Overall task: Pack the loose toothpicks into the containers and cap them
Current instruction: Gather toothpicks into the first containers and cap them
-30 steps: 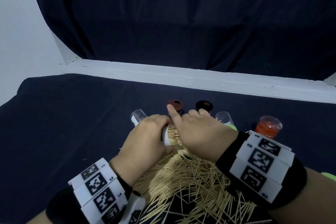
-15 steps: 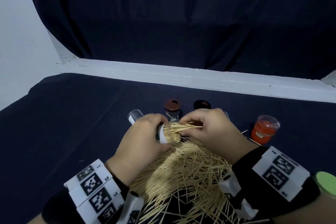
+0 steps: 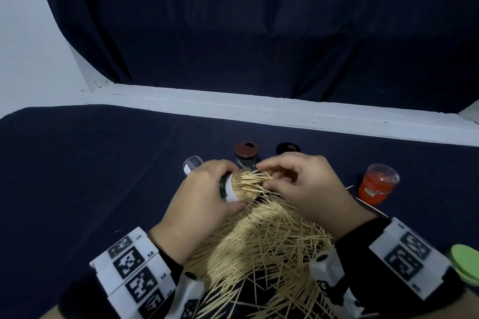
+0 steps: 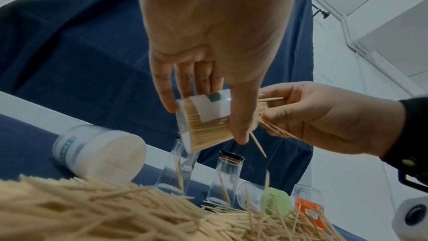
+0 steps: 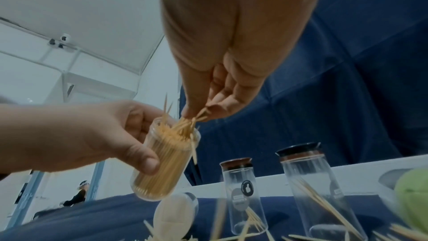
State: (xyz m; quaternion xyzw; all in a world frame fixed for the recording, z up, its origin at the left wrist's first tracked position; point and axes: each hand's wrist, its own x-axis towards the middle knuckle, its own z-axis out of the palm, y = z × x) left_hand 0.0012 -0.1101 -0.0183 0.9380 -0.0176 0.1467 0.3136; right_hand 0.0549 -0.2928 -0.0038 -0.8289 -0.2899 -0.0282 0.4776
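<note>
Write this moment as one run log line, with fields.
step: filling | left hand: holds tilted container, nearly full | right hand: pinches toothpicks at its mouth | pile: remains on table | cap: not on

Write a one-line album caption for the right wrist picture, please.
Left hand grips a nearly full clear container while the right hand pinches more toothpicks into its mouth.

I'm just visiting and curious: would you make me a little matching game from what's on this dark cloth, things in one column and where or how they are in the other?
1. clear plastic toothpick container
2. loose wooden toothpick pile
3. orange-red plastic jar
4. brown-lidded glass jar

a. spread on the cloth, near side
b. standing far right
c. gripped in the left hand
d. standing capped behind the hands

Pairs: 1-c, 2-a, 3-b, 4-d
</note>
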